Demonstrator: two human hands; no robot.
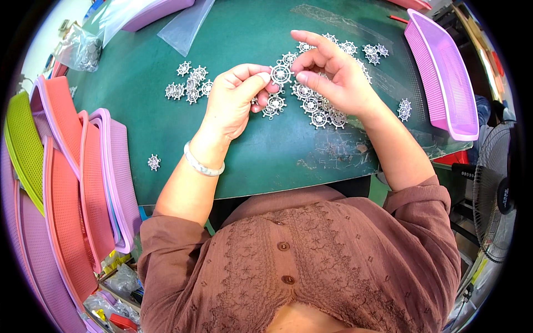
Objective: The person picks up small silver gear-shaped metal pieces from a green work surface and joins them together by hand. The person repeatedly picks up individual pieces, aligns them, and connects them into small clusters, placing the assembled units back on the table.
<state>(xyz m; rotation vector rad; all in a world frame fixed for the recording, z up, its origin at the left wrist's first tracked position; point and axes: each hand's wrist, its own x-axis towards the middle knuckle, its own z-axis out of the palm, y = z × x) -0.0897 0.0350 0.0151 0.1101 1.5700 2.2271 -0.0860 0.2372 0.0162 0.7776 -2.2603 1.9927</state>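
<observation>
Between the thumb and forefinger of my left hand point(237, 94) is a silver ship's-wheel charm point(281, 74), held up over the green table. My right hand point(338, 75) hovers just right of it, forefinger raised and thumb apart, with nothing seen in its fingers. Under and around that hand lies a pile of like charms point(319, 118), partly hidden by it. A smaller group of charms point(193, 83) lies left of my left hand. Single charms or little clusters rest farther out, one point(154, 162) near the left edge and some point(404, 109) at the right.
A lilac basket point(441, 77) stands on the table's right side. Stacked coral, green and lilac baskets point(66, 177) crowd the left. Clear plastic bags point(186, 25) lie at the far side, one with metal pieces point(83, 49). A fan point(491, 188) stands at the lower right.
</observation>
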